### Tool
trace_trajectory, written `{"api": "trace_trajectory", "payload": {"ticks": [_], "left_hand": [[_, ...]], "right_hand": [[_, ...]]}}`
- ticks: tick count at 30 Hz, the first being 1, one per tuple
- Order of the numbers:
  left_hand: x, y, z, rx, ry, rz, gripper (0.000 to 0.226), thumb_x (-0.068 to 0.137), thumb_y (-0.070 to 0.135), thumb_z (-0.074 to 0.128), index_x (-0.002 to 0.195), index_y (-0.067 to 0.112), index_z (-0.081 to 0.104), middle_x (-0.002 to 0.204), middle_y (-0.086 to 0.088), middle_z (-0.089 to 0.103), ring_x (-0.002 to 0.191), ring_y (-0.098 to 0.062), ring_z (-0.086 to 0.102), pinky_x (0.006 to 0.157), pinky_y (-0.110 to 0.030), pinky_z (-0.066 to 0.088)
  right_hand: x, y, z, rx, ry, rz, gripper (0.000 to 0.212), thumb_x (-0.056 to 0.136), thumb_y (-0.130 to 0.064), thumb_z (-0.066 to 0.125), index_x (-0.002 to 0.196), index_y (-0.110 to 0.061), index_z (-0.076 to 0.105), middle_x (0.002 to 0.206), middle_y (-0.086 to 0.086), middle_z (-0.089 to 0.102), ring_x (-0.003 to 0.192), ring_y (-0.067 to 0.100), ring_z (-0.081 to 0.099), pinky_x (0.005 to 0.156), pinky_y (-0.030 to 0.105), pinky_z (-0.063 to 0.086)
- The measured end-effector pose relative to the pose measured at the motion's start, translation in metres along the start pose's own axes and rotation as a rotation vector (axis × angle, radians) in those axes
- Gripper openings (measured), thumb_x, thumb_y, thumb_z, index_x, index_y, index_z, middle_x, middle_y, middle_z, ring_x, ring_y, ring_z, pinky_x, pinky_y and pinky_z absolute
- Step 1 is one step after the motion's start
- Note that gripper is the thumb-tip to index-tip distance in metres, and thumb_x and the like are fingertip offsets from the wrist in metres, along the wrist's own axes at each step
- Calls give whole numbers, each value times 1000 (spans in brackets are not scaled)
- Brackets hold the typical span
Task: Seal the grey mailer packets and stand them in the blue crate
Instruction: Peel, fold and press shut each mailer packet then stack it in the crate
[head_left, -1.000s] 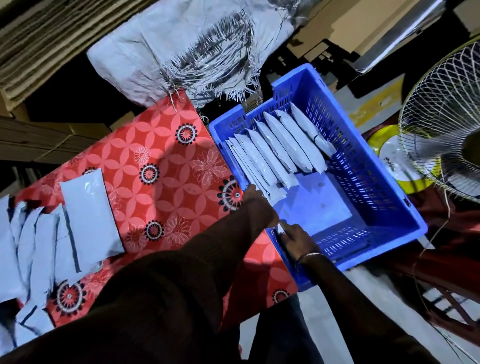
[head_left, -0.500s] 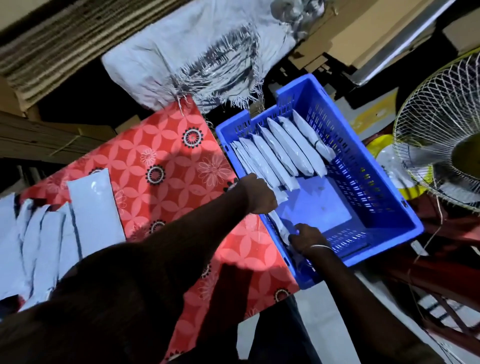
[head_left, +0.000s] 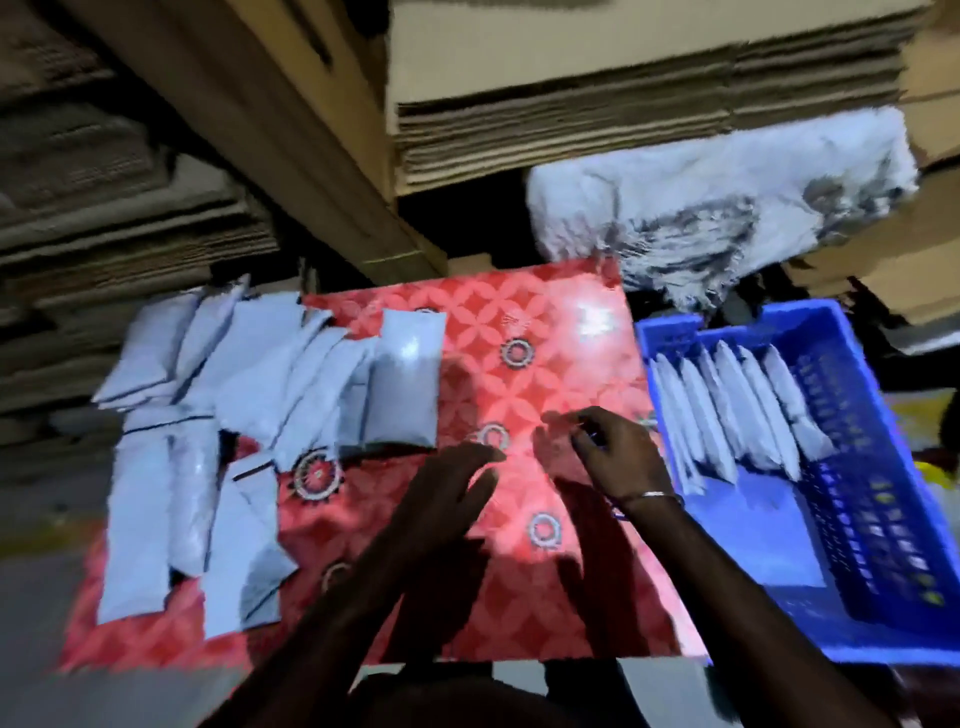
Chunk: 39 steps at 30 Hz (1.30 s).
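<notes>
The fingers (head_left: 470, 460) of the left hand (head_left: 447, 488) were stretched flat and loosely spread, holding nothing, above the middle of the red patterned table (head_left: 545, 322). The right hand (head_left: 615, 457), just beside it toward the right edge, had its fingers curled with tips near together; whether they pinched anything I could not tell through the blur. Grey mailer packets (head_left: 218, 415) lay heaped along the table's left edge. More packets (head_left: 727, 410) stood on edge in the blue crate (head_left: 883, 519), against the table's right edge.
</notes>
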<state>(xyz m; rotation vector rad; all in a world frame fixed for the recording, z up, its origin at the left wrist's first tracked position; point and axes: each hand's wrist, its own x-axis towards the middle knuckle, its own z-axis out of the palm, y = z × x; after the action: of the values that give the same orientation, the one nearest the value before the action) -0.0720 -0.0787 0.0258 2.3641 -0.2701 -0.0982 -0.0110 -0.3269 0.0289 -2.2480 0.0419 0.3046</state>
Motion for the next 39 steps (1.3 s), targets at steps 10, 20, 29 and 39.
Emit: {"api": "trace_trajectory", "payload": {"ticks": [10, 20, 29, 39], "left_hand": [[-189, -125, -96, 48, 490, -478, 31, 91, 30, 54, 115, 22, 71, 114, 7, 69, 108, -17, 66, 94, -36, 52], [-253, -189, -105, 14, 497, -821, 43, 91, 35, 63, 125, 10, 68, 132, -12, 60, 125, -31, 58, 106, -34, 45], [-250, -188, -96, -150, 404, -673, 32, 93, 20, 69, 125, 15, 68, 133, 0, 61, 128, -17, 56, 106, -27, 44], [-200, -149, -112, -223, 460, -390, 26, 95, 11, 56, 111, 22, 73, 115, 14, 68, 110, -7, 66, 88, -23, 53]], "right_hand": [[-32, -142, 190, -76, -419, -273, 37, 82, -46, 48, 96, -21, 73, 93, 4, 76, 88, 22, 70, 69, 32, 48], [-65, -196, 314, -176, -756, -365, 45, 90, -38, 57, 122, -9, 69, 117, 15, 71, 110, 30, 65, 90, 33, 47], [-79, -181, 352, 72, -626, -191, 35, 76, -18, 66, 110, -27, 70, 115, 5, 68, 98, 17, 67, 86, 33, 53], [-53, -145, 247, 548, -322, -103, 49, 78, -2, 67, 126, -7, 66, 130, 1, 68, 121, 12, 60, 100, 32, 48]]}}
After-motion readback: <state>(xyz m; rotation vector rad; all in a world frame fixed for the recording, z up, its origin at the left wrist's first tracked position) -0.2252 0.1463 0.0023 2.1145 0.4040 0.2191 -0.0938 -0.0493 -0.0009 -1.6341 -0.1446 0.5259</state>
